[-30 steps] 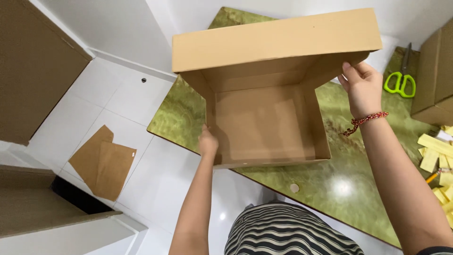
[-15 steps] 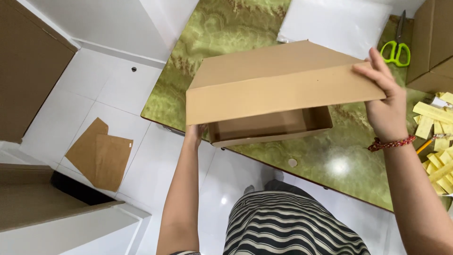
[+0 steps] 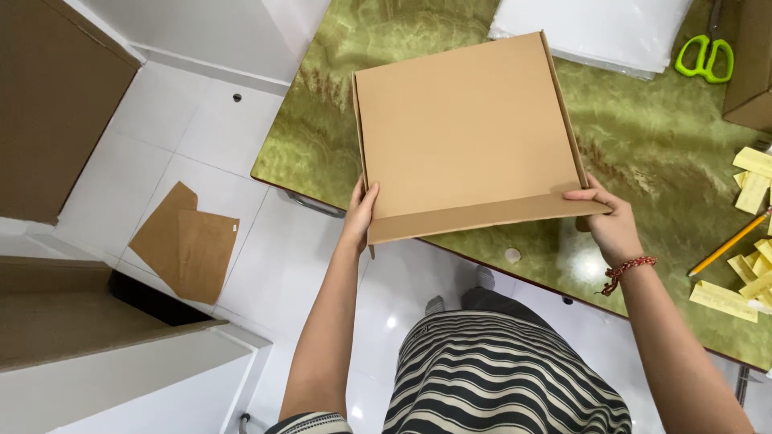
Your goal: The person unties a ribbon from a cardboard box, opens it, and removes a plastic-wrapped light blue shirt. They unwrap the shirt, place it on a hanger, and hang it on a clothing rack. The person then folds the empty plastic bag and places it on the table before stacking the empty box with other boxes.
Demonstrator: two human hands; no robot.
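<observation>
The box (image 3: 466,133) you hold is flat, shallow and square, plain brown cardboard with no marking, its broad closed face turned up toward you and a narrow folded front edge running along its near side. It sits in the upper middle of the frame, above the edge of the green marbled table (image 3: 643,153); you cannot tell whether its far side rests on the table or hangs free. Its inside and underside are hidden. Your left hand (image 3: 359,213) grips the near left corner, thumb lying up along the left edge, fingers tucked out of sight beneath. Your right hand (image 3: 611,221) clasps the near right corner, thumb on top of the front edge, the other fingers curled under and hidden. Both hands are closed on the box, so it spans the gap between them and reaches away from you toward the top of the frame. At upper right, green scissors (image 3: 706,58) are cut off by the frame edge, beside a white sheet stack (image 3: 587,28) partly covered by the box. Yellow paper strips (image 3: 752,185) and a pencil (image 3: 728,245) lie at right, some running off the frame. At left centre, cardboard scraps (image 3: 185,241) lie on the white floor tiles.
</observation>
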